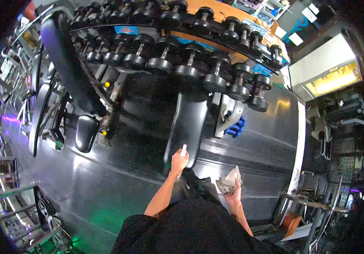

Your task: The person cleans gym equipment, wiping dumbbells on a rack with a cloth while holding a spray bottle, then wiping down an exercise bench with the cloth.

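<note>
My left hand [180, 161] is closed around what looks like a spray bottle. Its slim white nozzle [183, 150] with a reddish tip sticks out past my fingers, while most of the body is hidden by the hand. Directly beyond that hand lies the black padded bench [189, 122], its near end close to my knuckles. Off to the right, my right hand [234, 195] grips a crumpled greyish-white cloth [229, 181] in front of my body, apart from the bench.
Black dumbbells [190, 63] fill a two-tier rack across the far side, over the bench's far end. Small blue dumbbells [235, 125] sit on the floor by a pale bench support [225, 114]. An adjustable bench [70, 63] stands left; weight plates [45, 207] hang at lower left.
</note>
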The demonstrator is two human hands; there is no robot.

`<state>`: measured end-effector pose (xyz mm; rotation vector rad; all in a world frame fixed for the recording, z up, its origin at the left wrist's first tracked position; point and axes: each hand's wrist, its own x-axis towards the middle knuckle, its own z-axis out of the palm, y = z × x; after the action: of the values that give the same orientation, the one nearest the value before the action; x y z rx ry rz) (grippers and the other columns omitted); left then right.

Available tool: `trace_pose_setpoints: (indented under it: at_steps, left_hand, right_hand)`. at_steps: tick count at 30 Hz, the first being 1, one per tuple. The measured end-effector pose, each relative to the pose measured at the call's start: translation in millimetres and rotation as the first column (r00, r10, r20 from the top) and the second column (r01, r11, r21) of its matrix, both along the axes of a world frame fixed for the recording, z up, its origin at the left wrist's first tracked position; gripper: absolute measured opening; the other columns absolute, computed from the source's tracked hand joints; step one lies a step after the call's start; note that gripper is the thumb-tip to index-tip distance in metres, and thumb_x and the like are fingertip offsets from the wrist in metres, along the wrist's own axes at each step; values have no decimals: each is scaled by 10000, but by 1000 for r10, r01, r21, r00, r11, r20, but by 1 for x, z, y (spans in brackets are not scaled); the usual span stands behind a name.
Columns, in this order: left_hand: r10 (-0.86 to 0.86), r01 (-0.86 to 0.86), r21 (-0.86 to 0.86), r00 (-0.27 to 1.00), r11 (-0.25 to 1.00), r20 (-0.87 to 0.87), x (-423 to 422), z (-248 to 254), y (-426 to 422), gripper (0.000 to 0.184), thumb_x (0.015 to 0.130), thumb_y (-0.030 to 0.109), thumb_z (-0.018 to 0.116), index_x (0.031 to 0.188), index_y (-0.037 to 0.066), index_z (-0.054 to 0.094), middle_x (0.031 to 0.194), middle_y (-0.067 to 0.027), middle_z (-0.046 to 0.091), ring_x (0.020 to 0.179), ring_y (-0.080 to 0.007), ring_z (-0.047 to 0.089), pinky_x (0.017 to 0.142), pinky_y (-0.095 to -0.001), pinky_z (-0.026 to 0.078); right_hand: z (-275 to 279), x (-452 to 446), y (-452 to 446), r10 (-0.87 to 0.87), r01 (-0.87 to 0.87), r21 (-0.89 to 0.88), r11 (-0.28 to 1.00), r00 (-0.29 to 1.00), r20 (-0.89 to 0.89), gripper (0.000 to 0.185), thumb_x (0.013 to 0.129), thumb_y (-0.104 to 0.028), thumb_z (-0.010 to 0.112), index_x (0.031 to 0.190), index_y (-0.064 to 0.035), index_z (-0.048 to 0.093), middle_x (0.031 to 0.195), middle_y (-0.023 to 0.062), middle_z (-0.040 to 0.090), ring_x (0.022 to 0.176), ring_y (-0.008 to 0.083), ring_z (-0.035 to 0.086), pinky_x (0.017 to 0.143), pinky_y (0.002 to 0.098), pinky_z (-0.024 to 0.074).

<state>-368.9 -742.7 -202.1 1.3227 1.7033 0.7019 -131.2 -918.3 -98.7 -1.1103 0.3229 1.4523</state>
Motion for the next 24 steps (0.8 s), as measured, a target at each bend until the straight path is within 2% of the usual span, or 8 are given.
trace_pose_setpoints:
  at_steps: [3,6,8,10,12,14,17,24]
  left_hand:
    - [16,-17,20,999,1000,41,12,17,17,210,805,235,615,863,33,622,802,-221,650,799,-403,640,692,-473,510]
    - [27,-37,88,994,995,108,22,23,35,212,811,238,615,864,32,623,787,-204,654,781,-389,649,676,-453,506]
    - [50,-38,-69,983,997,176,28,27,47,193,814,219,618,862,32,625,770,-195,652,767,-380,650,654,-434,498]
    - [47,-37,-61,985,997,165,34,34,53,183,816,210,619,856,31,623,766,-191,652,758,-367,653,644,-426,494]
    - [40,-33,-50,987,998,154,36,44,55,173,818,200,621,851,30,622,762,-186,651,748,-355,656,633,-418,490]
    - [46,-52,16,969,999,242,40,45,53,167,821,195,625,841,29,616,738,-178,644,717,-331,660,628,-412,489]
    - [39,-67,76,947,995,319,44,37,50,176,825,205,625,834,29,612,710,-172,637,682,-316,659,620,-408,486]
    - [65,-83,85,978,993,196,38,40,8,177,817,218,635,828,41,624,709,-173,641,696,-327,666,610,-403,492]
  right_hand:
    - [-2,-2,-12,-75,77,-41,996,996,46,537,892,-426,547,1309,-95,476,1281,98,544,1162,309,524,1008,462,411]
    - [1,-6,-18,-102,101,-8,995,994,-46,555,892,-435,537,1317,-85,467,1288,117,542,1177,320,516,1027,472,388]
    - [6,-9,-17,-121,119,-28,992,991,-65,556,893,-435,533,1319,-84,466,1288,120,543,1181,326,514,1031,474,384]
    - [8,-10,-17,-138,133,-59,989,987,-86,560,893,-435,526,1322,-79,463,1283,123,547,1180,339,511,1036,477,377]
    - [8,-9,-16,-145,141,-44,989,984,-101,560,895,-434,523,1322,-78,461,1283,125,545,1179,339,511,1035,478,377]
    - [5,-6,-18,-155,153,-27,988,981,-115,559,896,-433,520,1323,-77,459,1284,127,542,1179,339,511,1035,479,378]
    - [-3,-1,-23,-156,155,-42,987,988,-20,559,895,-429,520,1320,-72,459,1286,130,538,1179,339,508,1039,474,378]
    - [-9,6,-28,-84,88,46,995,994,-68,560,898,-426,518,1320,-65,450,1277,136,540,1173,337,511,1028,491,392]
